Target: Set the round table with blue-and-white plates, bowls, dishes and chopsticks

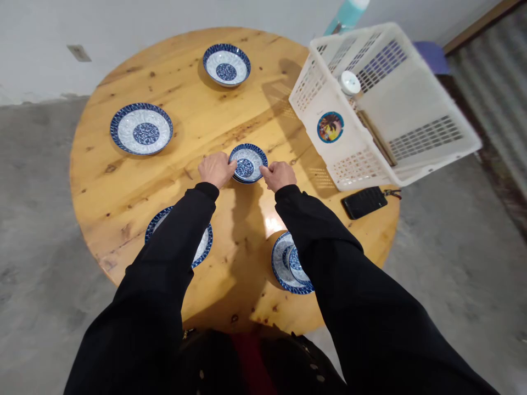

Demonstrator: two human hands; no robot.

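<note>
Near the middle of the round wooden table, a small stack of blue-and-white bowls (pixel 246 162) sits between my two hands. My left hand (pixel 217 169) grips the stack's left rim, thumb on top and fingers curled beneath. On the other side, my right hand (pixel 279 175) pinches the right rim with its thumb and fingers. Whether the stack touches the tabletop I cannot tell. Partly under my right sleeve is a larger plate (pixel 282 277) with a small bowl (pixel 297 263) on it. Another plate (pixel 202 248) is mostly covered by my left sleeve.
Two more patterned plates stand farther off, one plate (pixel 146 133) at the left and one plate (pixel 226 71) at the back. A white plastic basket (pixel 358 159) holding a white-lidded jar (pixel 349 83) and sticks takes up the table's right side. A black phone (pixel 364 202) lies beside it.
</note>
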